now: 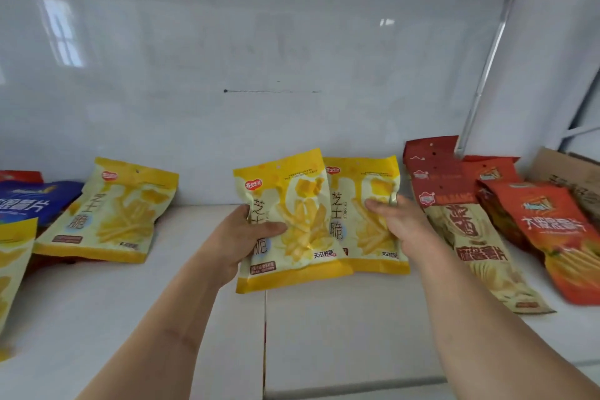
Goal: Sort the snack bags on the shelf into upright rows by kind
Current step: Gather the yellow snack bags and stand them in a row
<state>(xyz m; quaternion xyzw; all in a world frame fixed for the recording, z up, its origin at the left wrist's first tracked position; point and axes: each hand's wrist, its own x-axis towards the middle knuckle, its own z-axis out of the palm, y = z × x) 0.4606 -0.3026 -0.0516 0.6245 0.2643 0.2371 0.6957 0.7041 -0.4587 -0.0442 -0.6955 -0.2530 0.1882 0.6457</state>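
Observation:
My left hand [240,237] grips the left edge of a yellow cheese-stick bag [292,221], held nearly upright at the shelf's middle. Right behind it a second yellow bag [367,214] leans against the back wall; my right hand [396,221] rests on its right side, fingers curled over the edge. A third yellow bag [110,211] leans at the left, and part of another yellow bag [13,263] shows at the left edge. A blue chip bag [29,201] lies behind it. At the right are a dark red bag [435,172], a beige chip bag [477,243] and an orange-red bag [558,237].
The white shelf [324,328] has a seam running down its middle. A white back wall [259,75] rises behind the bags. A cardboard box [568,172] stands at the far right, behind the orange-red bags.

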